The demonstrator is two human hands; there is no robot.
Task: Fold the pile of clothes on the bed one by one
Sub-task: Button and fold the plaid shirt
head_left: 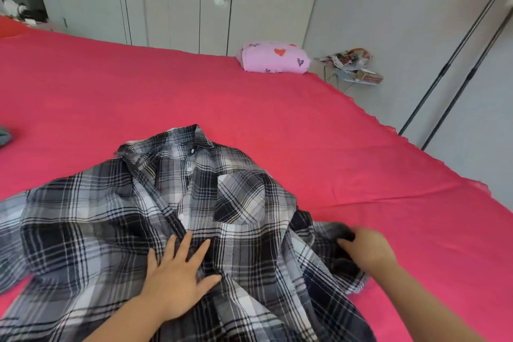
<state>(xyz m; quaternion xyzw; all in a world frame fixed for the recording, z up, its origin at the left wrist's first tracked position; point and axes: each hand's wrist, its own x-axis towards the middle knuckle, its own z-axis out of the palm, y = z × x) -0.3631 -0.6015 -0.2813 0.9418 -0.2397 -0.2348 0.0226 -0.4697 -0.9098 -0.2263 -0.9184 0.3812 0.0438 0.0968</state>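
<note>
While the shirt [155, 202] is lying rumpled, front up, on the near part of the bed [277, 119], the left hand [177, 277] is pressing flat on it, fingers spread, and the right hand [366, 250] is gripping bunched cloth at its edge. Pulling that side over now is likely risking a crooked fold, since the front is bunching unevenly.

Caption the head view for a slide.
Left grip presses a plaid shirt on the red bed; right grip holds its edge.
</note>
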